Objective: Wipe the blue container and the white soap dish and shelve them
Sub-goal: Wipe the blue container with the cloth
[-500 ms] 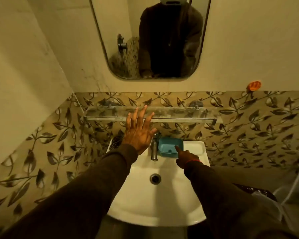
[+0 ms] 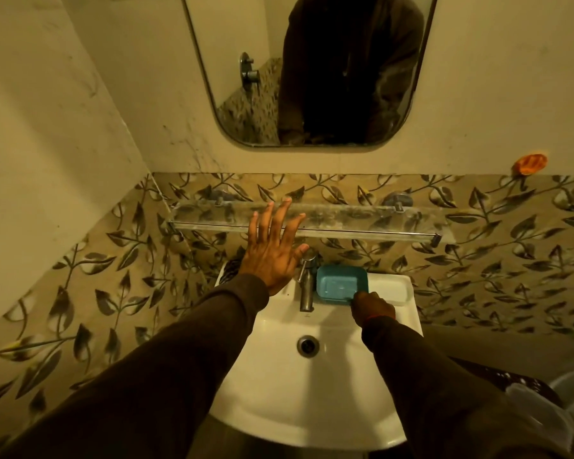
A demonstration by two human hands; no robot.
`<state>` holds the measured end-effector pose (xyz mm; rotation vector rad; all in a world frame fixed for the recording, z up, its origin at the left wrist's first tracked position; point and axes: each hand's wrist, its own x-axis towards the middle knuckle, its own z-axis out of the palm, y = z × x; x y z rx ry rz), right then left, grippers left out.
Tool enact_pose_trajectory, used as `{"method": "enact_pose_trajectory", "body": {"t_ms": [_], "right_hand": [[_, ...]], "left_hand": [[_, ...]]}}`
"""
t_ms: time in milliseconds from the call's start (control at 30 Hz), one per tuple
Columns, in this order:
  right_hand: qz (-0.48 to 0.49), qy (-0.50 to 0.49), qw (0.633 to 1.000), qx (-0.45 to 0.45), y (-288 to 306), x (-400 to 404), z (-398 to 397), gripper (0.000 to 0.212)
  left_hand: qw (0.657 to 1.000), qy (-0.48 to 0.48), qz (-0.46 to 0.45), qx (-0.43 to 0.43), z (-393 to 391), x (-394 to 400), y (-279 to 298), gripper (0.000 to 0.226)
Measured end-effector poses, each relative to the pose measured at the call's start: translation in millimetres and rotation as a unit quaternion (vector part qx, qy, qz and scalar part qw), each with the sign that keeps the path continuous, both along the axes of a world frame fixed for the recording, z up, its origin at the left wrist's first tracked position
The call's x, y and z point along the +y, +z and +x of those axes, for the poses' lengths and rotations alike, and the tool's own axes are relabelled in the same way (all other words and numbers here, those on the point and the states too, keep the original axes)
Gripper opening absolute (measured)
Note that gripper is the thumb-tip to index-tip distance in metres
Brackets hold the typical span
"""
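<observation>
Container (image 2: 341,284) on sink (image 2: 312,392) ledge right of tap (image 2: 306,283), shelf (image 2: 345,220) above

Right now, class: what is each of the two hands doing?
Left hand: open, fingers spread, holding nothing.
Right hand: closed on the near edge of the blue container.

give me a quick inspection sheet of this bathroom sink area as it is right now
surface: white ceramic washbasin, bowl bare; steel tap at the back.
job's things: blue rectangular plastic container on the basin's back ledge, right of the tap; white soap dish beside it; clear glass wall shelf bare.
clutter: nothing seen.
hands: left hand open, fingers spread, in front of the shelf; right hand at the container's near edge, grip unclear.
cables: nothing seen.
surroundings: leaf-patterned tiles, rounded mirror, orange wall hook.
</observation>
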<state>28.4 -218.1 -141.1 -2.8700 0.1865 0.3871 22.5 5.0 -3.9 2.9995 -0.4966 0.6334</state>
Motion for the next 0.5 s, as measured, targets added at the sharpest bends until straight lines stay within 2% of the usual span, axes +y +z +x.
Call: {"method": "enact_pose_trajectory", "body": {"t_ms": [300, 500], "right_hand": [[-0.008, 0.069, 0.993, -0.093, 21, -21, -31, 0.029], [-0.003, 0.168, 0.967, -0.194, 46, -18, -78, 0.030]], "left_hand": [[0.999, -0.008, -0.037, -0.015, -4, -7, 7, 0.070], [0.996, -0.016, -0.082, -0.037, -23, 10, 10, 0.078]]}}
